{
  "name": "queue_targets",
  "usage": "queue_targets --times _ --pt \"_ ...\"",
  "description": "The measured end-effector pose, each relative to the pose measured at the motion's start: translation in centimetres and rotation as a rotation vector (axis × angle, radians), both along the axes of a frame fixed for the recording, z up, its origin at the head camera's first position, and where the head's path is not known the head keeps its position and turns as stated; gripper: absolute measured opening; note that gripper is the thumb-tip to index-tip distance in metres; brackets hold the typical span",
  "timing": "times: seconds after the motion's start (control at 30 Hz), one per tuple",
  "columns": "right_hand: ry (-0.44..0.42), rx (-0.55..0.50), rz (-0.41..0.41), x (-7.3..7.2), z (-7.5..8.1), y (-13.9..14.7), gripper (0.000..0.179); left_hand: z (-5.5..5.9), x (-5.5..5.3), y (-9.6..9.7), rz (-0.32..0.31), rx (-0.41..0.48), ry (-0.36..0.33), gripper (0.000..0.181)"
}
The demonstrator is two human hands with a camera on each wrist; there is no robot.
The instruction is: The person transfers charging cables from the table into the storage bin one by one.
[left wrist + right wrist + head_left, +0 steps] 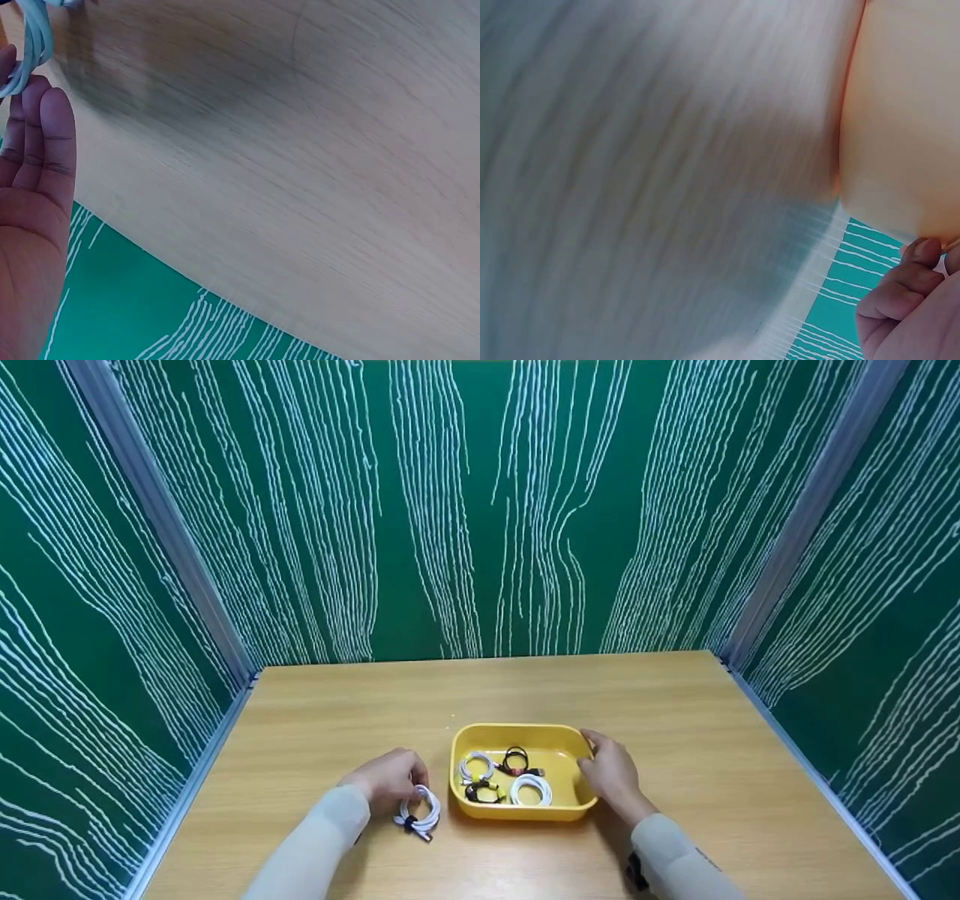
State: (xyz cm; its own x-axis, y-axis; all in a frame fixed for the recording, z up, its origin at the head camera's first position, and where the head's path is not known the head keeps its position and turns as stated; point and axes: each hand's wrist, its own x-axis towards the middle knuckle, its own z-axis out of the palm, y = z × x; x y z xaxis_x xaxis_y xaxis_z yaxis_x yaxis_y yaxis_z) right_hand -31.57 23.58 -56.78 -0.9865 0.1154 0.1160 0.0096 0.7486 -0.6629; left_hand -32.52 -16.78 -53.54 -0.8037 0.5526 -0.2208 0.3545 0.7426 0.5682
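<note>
My left hand (390, 774) pinches a coiled white cable (421, 814) by its upper loop, just left of the yellow bin. A black tie wraps the coil, and its plug end points down. In the left wrist view the coil (37, 45) sits between thumb and fingertips. With my right hand (611, 769) I grip the right rim of the yellow bin (525, 813); the right wrist view shows curled fingers at the bin's edge (900, 180). Inside lie two white coils (531, 790) (477, 766), a black cable with red (516, 761), and a black-and-yellow cable (484, 793).
The bin rests on a wooden table (345, 697). Green panels with white wavy lines (480, 547) enclose the back and both sides, joined by grey metal posts (165, 510). Tiny white specks lie behind the bin.
</note>
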Motion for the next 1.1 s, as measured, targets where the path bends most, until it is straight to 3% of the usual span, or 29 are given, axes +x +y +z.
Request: queue_targets --times 0.33,0.57,0.73,0.9,1.1 --pt "-0.021 -0.011 -0.003 0.1 0.0 -0.1 0.056 0.5 -0.1 -0.4 -0.017 0.025 -0.014 0.008" --pt "0.013 0.004 0.003 0.1 -0.1 0.0 0.054 0.7 -0.4 -0.9 -0.034 0.044 0.051 0.011" --pt "0.021 0.013 0.003 0.0 -0.1 0.0 0.054 0.9 -0.5 -1.0 -0.004 0.032 0.048 0.013" --pt "0.012 0.011 0.002 0.0 -0.1 0.0 0.054 1.4 -0.4 -1.2 0.04 0.032 0.002 0.018" --pt "-0.007 0.006 -0.008 0.0 0.0 -0.1 0.055 1.8 -0.3 -1.4 0.039 0.027 0.005 0.013"
